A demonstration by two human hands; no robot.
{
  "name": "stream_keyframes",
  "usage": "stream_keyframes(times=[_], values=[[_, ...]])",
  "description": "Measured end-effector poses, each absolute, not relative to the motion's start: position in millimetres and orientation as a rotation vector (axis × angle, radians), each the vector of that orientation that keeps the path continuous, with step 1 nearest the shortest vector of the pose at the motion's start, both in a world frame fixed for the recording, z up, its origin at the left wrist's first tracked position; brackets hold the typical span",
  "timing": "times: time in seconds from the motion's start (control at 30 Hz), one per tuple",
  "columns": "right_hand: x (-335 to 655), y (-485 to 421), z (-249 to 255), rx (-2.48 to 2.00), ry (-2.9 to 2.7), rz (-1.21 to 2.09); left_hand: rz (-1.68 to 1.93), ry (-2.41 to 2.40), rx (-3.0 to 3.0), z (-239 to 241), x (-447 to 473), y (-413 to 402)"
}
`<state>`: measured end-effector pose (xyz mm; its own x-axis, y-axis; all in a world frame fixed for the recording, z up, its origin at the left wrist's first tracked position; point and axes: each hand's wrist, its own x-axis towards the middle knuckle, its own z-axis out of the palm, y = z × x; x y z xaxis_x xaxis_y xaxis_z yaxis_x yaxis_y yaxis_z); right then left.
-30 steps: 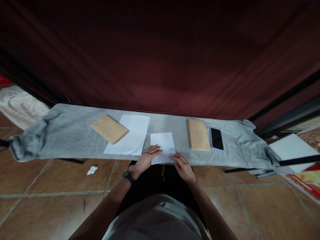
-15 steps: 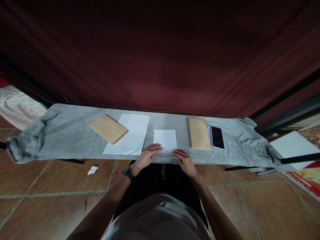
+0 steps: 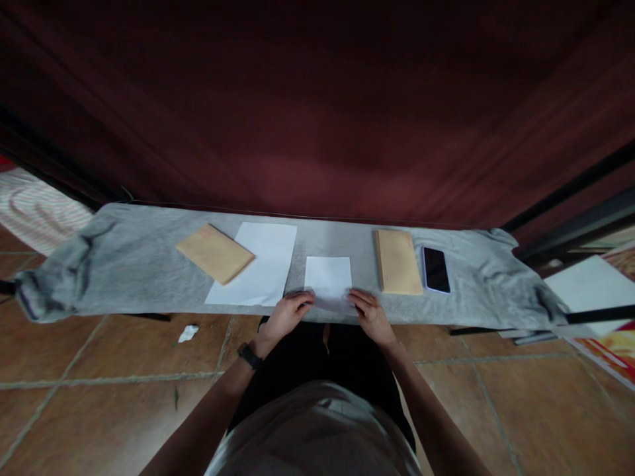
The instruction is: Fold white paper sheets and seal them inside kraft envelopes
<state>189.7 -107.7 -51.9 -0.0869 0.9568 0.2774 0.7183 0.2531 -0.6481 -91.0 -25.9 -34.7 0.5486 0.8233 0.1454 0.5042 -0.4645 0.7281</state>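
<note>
A small folded sheet of white paper (image 3: 328, 272) lies near the front edge of the grey cloth, in front of my body. My left hand (image 3: 290, 313), with a dark watch on its wrist, has finger and thumb closed at the sheet's lower left edge. On the opposite side, the fingers of my right hand (image 3: 372, 317) are together at the lower right edge, the thumb mostly hidden. Left of this sheet lies larger white paper (image 3: 265, 264), partly under a brown envelope (image 3: 215, 253) set at a slant. A stack of brown envelopes (image 3: 400, 262) is to the right.
A phone (image 3: 436, 270) with a dark screen lies right of the envelope stack. The grey cloth (image 3: 133, 264) covers a narrow table against a dark red curtain (image 3: 317, 132). A crumpled scrap (image 3: 188, 332) is on the tiled floor. A white board (image 3: 590, 291) stands at far right.
My left hand has shifted off the sheet's face to its left edge, its fingers now drawn together. My right hand has moved slightly right and up along the right edge.
</note>
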Motion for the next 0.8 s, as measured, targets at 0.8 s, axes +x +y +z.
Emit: stream_keyframes(times=[0.8], values=[[173, -58, -42, -1.944, -1.504, 0.419, 0.785, 1.539, 1.861, -28, -54, 20]])
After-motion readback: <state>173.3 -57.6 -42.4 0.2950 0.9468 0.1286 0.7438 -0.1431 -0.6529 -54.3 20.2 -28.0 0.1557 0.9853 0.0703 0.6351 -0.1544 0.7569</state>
